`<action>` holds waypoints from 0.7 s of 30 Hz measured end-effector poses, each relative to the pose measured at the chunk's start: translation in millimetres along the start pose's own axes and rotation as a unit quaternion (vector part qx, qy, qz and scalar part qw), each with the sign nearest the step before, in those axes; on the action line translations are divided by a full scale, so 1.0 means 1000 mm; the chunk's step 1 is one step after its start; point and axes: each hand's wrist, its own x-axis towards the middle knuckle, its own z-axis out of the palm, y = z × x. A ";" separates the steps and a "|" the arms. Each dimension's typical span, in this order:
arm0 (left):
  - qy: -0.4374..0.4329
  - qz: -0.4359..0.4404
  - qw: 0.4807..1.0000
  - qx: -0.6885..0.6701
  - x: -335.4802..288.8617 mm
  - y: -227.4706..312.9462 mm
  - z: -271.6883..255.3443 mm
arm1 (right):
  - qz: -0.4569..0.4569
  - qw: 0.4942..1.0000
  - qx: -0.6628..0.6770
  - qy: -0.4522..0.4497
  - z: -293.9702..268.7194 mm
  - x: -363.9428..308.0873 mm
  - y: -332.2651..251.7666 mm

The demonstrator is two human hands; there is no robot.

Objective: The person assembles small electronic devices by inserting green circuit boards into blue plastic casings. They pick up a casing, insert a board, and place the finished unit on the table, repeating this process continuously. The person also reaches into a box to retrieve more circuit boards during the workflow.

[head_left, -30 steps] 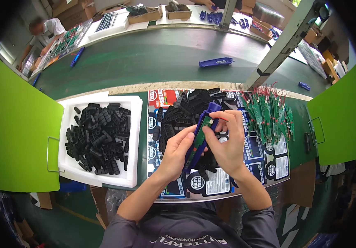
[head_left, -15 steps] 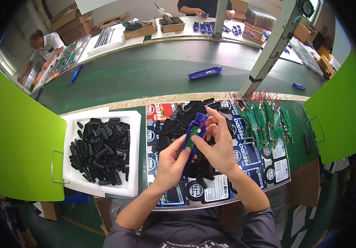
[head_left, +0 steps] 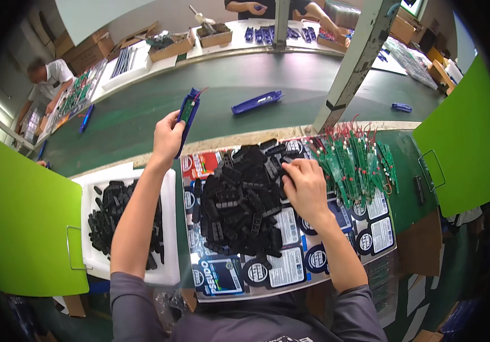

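My left hand (head_left: 168,137) reaches out over the green belt, closed round a long blue plastic housing (head_left: 184,132). Inside that housing lies a narrow green circuit board (head_left: 188,111), with a red wire sticking out at the far end. My right hand (head_left: 306,188) is at the right edge of a heap of black ribbed parts (head_left: 239,199). Its fingers are bent together in a pinch; whatever is between them is hidden. Beneath the heap is a printed sheet (head_left: 316,259).
To the left stands a white foam tray (head_left: 169,228) of similar black parts. Green circuit boards with red wires (head_left: 354,165) are piled at right. Another blue housing (head_left: 257,102) lies on the belt (head_left: 222,80). A metal post (head_left: 350,74) rises ahead; green panels (head_left: 28,211) flank me. Co-workers sit beyond.
My hands have separated. The left has carried the blue housing forward and left over the belt; the right has let go of it and moved to the black heap's right edge.
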 end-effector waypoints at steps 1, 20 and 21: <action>0.016 -0.001 0.999 0.035 0.019 -0.014 0.001 | -0.006 1.000 -0.011 -0.018 0.001 0.000 0.001; 0.079 0.086 0.868 0.483 0.073 -0.045 0.014 | 0.026 0.997 -0.032 -0.062 -0.011 -0.001 -0.003; 0.099 0.156 0.862 0.472 0.074 -0.038 0.023 | 0.022 0.997 -0.031 -0.066 -0.010 -0.002 -0.003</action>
